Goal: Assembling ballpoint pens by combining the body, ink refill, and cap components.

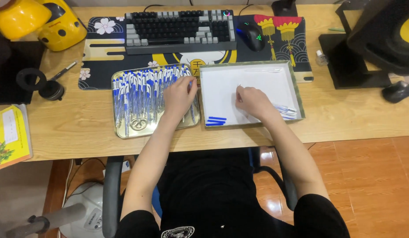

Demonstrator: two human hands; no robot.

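Observation:
A gold metal tray point(121, 130) on the desk holds a row of several blue-and-white pens point(138, 94). My left hand point(179, 96) rests on the tray's right part, fingers curled over a pen there. To the right stands a shallow white box point(253, 70) with a green rim. Inside it my right hand point(253, 100) pinches a thin clear pen part; what exactly it is stays too small to tell. Blue pen caps point(215, 120) lie at the box's near left corner, and clear pen barrels point(284, 111) lie by my right wrist.
A keyboard point(180, 30) and a mouse point(252, 36) sit on a patterned desk mat behind the tray and box. Yellow objects point(41, 22) stand at the back left, a yellow book point(10, 136) at the left edge, a black stand point(367, 48) at right.

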